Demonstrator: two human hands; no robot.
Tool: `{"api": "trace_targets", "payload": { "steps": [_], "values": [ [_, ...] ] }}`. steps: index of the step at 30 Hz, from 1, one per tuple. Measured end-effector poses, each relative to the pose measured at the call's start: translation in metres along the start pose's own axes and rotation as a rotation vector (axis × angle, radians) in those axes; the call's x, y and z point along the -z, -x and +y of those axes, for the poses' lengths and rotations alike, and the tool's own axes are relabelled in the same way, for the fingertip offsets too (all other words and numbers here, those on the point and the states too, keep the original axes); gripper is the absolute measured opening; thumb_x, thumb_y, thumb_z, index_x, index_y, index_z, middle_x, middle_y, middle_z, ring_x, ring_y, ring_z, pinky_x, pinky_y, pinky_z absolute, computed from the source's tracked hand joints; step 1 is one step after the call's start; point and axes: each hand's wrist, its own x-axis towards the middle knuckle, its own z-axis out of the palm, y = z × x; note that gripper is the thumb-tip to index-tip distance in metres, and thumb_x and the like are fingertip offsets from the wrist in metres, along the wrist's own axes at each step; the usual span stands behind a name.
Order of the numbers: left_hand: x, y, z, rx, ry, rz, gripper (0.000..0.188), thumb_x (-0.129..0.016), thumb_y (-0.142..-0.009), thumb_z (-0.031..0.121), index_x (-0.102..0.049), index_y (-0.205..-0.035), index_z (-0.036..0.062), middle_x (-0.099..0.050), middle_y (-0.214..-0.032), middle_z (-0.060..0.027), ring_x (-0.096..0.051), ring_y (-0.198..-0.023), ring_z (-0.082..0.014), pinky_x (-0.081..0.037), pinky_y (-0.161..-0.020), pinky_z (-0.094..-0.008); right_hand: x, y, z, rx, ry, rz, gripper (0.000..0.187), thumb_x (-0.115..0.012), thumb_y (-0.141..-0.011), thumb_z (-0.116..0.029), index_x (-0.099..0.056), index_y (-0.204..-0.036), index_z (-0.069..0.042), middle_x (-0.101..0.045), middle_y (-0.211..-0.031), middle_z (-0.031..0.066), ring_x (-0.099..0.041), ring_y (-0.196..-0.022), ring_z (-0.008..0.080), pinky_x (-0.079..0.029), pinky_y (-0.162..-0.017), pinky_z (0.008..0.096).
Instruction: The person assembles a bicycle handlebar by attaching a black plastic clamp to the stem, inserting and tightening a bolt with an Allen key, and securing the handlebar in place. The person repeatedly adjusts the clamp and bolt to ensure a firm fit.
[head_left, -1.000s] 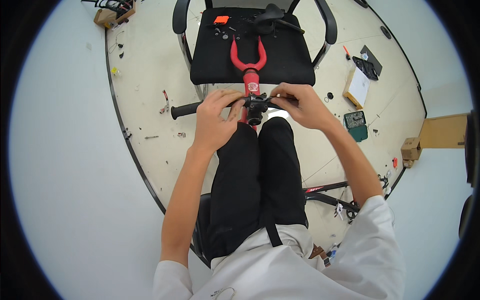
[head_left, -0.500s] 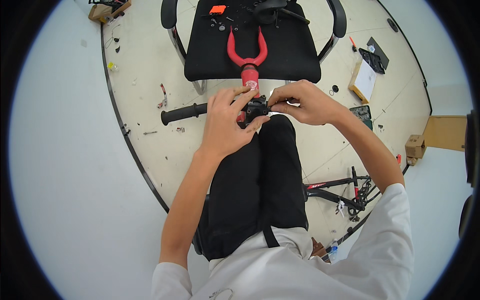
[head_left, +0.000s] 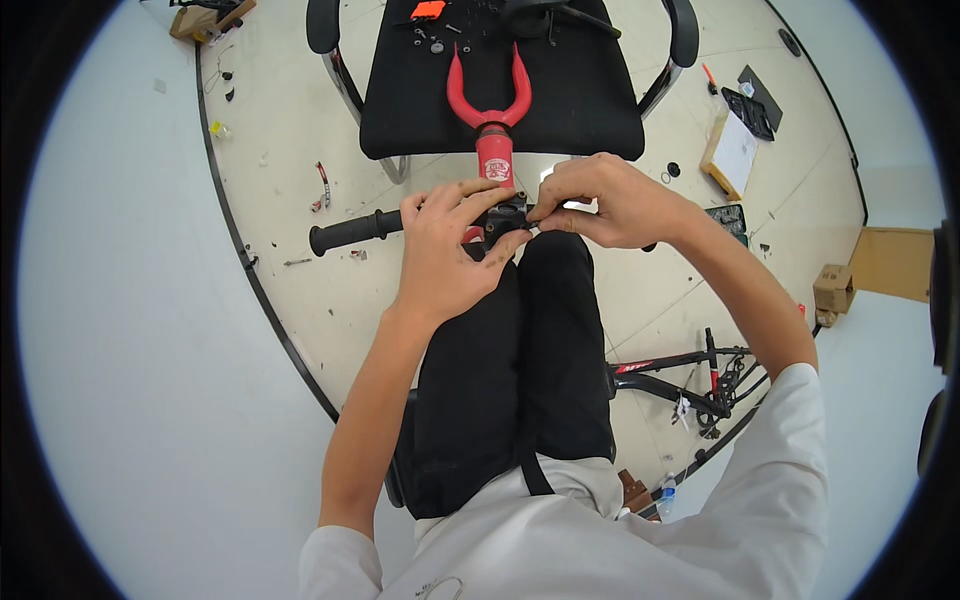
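A red bicycle fork [head_left: 497, 160] points away from me, its two prongs resting on the black chair seat. At its near end, just above my knees, sits a black handlebar stem [head_left: 505, 216]. My left hand [head_left: 448, 245] grips the stem, fingers on the far side and thumb on the near side. The black handlebar [head_left: 352, 232] with its ribbed grip sticks out to the left from under that hand. At the stem's right side my right hand [head_left: 612, 203] pinches with thumb and forefinger; what is between them is hidden by the fingers.
On the chair [head_left: 410, 125] lie an orange piece [head_left: 428, 10], several small metal parts and a black saddle [head_left: 530, 15]. A black bicycle frame [head_left: 670, 377] lies on the floor to the right. Further right are a white-topped box [head_left: 730, 158] and a cardboard box [head_left: 832, 288].
The fork, handlebar and both hands have shifted slightly left in the picture. Both hands keep their places at the stem, the right fingertips close against its right side.
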Motion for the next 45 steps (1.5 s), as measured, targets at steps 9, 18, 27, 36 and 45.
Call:
{"api": "trace_targets", "payload": {
  "steps": [9, 18, 27, 36, 45],
  "values": [
    [-0.001, -0.001, 0.000, 0.027, 0.020, -0.005, 0.043, -0.084, -0.076, 0.031, -0.071, -0.112, 0.0111, -0.069, -0.111, -0.0039, -0.061, -0.103, -0.0226, -0.031, -0.096, -0.0382, 0.026, -0.030, 0.013, -0.096, -0.193, -0.355, 0.012, -0.072, -0.090, -0.011, -0.070, -0.092, 0.000, -0.071, -0.083, 0.0026, -0.063, -0.076, 0.0120, -0.045, -0.064, 0.0290],
    [-0.005, 0.000, 0.004, 0.010, -0.032, 0.014, 0.044, -0.084, -0.072, 0.029, -0.071, -0.112, 0.0140, -0.070, -0.108, -0.0018, -0.061, -0.100, -0.0230, -0.031, -0.093, -0.0392, 0.010, -0.007, 0.006, -0.162, -0.256, -0.171, 0.015, -0.071, -0.092, -0.012, -0.066, -0.089, 0.002, -0.059, -0.069, -0.0003, -0.048, -0.063, 0.0076, -0.041, -0.060, 0.0262],
    [-0.006, -0.002, 0.002, -0.004, -0.037, 0.016, 0.044, -0.084, -0.074, 0.032, -0.071, -0.112, 0.0134, -0.070, -0.108, -0.0031, -0.061, -0.101, -0.0226, -0.031, -0.094, -0.0389, 0.026, -0.027, -0.012, -0.120, 0.105, -0.239, 0.015, -0.071, -0.089, -0.013, -0.074, -0.099, -0.002, -0.070, -0.078, 0.0073, -0.062, -0.066, 0.0180, -0.047, -0.061, 0.0304],
    [-0.003, 0.000, -0.001, 0.001, -0.044, -0.017, 0.045, -0.082, -0.076, 0.039, -0.071, -0.110, 0.0113, -0.068, -0.103, -0.0029, -0.060, -0.097, -0.0230, -0.030, -0.092, -0.0403, 0.036, -0.072, -0.018, -0.153, 0.115, -0.523, 0.015, -0.075, -0.082, -0.010, -0.080, -0.095, -0.005, -0.072, -0.073, 0.0064, -0.062, -0.064, 0.0155, -0.047, -0.060, 0.0296],
    [-0.006, -0.003, -0.002, -0.006, -0.027, 0.026, 0.045, -0.083, -0.077, 0.041, -0.071, -0.110, 0.0119, -0.069, -0.104, -0.0031, -0.060, -0.094, -0.0223, -0.030, -0.092, -0.0403, 0.033, -0.064, 0.015, -0.045, -0.096, -0.449, 0.016, -0.079, -0.080, -0.009, -0.081, -0.095, -0.006, -0.074, -0.079, 0.0067, -0.061, -0.070, 0.0173, -0.048, -0.064, 0.0311]
  ]
}}
